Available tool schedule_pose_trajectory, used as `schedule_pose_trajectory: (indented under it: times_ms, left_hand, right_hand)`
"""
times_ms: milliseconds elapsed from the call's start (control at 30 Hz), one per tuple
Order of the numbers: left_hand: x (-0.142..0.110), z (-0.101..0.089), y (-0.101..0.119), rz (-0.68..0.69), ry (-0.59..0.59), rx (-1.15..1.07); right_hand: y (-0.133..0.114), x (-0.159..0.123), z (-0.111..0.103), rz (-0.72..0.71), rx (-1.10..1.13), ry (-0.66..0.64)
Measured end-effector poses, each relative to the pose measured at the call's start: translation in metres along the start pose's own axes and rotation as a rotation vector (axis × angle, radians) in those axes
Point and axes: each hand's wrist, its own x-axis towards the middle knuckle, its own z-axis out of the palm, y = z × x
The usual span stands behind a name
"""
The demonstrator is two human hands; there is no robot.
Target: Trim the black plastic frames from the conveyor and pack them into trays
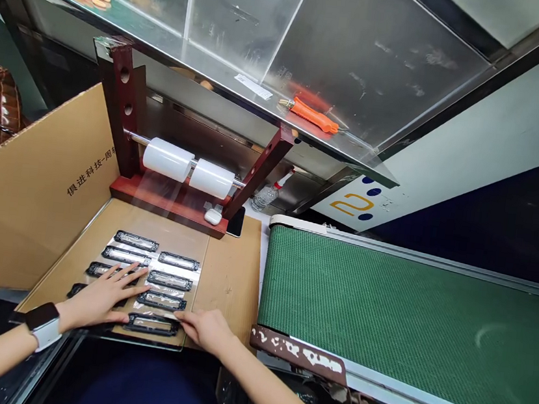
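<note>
Several black rectangular frames with clear middles lie in two columns on a glass sheet (188, 225) over cardboard; one black frame (152, 324) is nearest the front. My left hand (104, 293) rests across the left column, fingers spread, covering parts of some frames. Its thumb reaches the front right frame. My right hand (207, 330) is closed in a pinch at the right column, just above that front frame's right end. A thin pale edge shows at its fingertips, too small to name. Clear film runs from two white rolls (167, 159) toward the frames.
A dark red wooden stand (165, 205) holds the rolls, with a white earbud case (212, 217) on its base. Left stands a cardboard flap (29, 199); right runs a green conveyor belt (406, 324). An orange-handled tool (314, 114) lies on the metal shelf above.
</note>
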Motion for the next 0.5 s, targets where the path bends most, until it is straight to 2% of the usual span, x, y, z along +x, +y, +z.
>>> schedule_pose_trajectory:
  times_ms: [200,333,433,500]
  left_hand:
    - [0.0,-0.002,0.001,-0.014,-0.027,0.004]
    - [0.001,0.0,0.002,-0.003,0.006,-0.009]
    - [-0.013,0.005,-0.011,-0.057,0.099,-0.041]
    - [-0.037,0.012,-0.028,-0.138,0.2,-0.1]
  right_hand:
    - [0.017,-0.032,-0.013,0.067,-0.017,-0.049]
    - [0.026,-0.064,-0.024,0.149,-0.04,-0.05]
    - [0.022,-0.076,-0.026,0.224,-0.019,-0.014]
    - [0.009,-0.069,-0.021,0.226,0.047,0.029]
